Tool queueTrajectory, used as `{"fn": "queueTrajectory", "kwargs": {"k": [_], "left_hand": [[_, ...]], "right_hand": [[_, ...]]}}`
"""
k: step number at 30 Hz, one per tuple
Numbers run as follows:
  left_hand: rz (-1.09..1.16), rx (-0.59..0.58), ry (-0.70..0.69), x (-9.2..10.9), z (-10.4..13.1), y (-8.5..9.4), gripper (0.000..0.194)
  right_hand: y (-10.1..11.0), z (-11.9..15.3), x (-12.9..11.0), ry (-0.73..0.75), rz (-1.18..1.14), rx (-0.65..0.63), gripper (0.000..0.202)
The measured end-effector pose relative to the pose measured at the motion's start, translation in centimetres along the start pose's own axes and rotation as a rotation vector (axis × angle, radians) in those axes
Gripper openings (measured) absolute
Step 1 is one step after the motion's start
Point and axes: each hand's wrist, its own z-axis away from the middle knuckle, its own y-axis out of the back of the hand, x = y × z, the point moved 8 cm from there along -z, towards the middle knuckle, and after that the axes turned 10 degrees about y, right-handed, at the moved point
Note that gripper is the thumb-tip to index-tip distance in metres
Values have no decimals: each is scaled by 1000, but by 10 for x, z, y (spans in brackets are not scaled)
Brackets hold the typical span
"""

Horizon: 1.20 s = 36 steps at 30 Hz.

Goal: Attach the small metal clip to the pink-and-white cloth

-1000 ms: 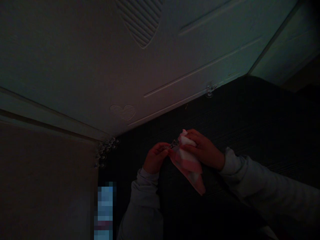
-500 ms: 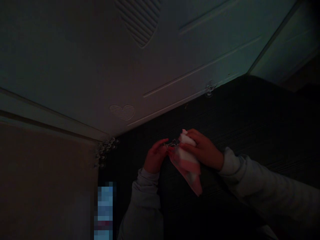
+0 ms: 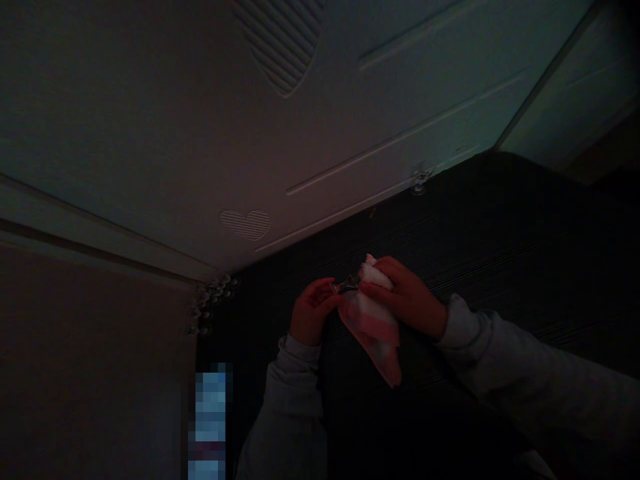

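Note:
In the dim light, a small clear glass object lies level between my two hands over the dark surface. The fingers of my left hand are closed on its left end. My right hand grips a pink and white cloth, which wraps around the right end of the glass object and hides it. The cloth's lower part hangs down to a point below my hands.
Several small clear glass pieces cluster in the left corner of the dark surface. Another clear glass piece stands by the pale panel with embossed hearts. A pixelated bright patch is at lower left.
My left hand's fingers have shifted slightly around the glass object's end. My right hand and the cloth have moved a little, and the cloth's hanging tip has swung slightly up and left.

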Motion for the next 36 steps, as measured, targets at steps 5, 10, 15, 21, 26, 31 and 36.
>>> {"fn": "queueTrajectory", "kwargs": {"k": [5, 10, 15, 21, 26, 31, 36], "left_hand": [[14, -42, 16, -1, 2, -3, 25], [-18, -66, 7, -2, 3, -5, 19], [-10, -65, 19, -2, 3, -6, 20], [12, -94, 25, -1, 4, -8, 20], [76, -111, 33, 0, 4, -10, 24], [68, -108, 42, 1, 4, -11, 26], [105, -108, 29, 0, 4, -9, 37]], "right_hand": [[0, -1, -4, 25, 14, -11, 16], [1, 0, -6, 32, 26, -9, 13], [0, 0, -8, 26, 15, -27, 12], [2, 0, -10, 66, -23, 5, 20], [1, 2, -10, 100, -17, -6, 19], [0, 1, -12, 75, -13, -23, 16], [-1, 0, -12, 55, -4, -36, 14]]}}
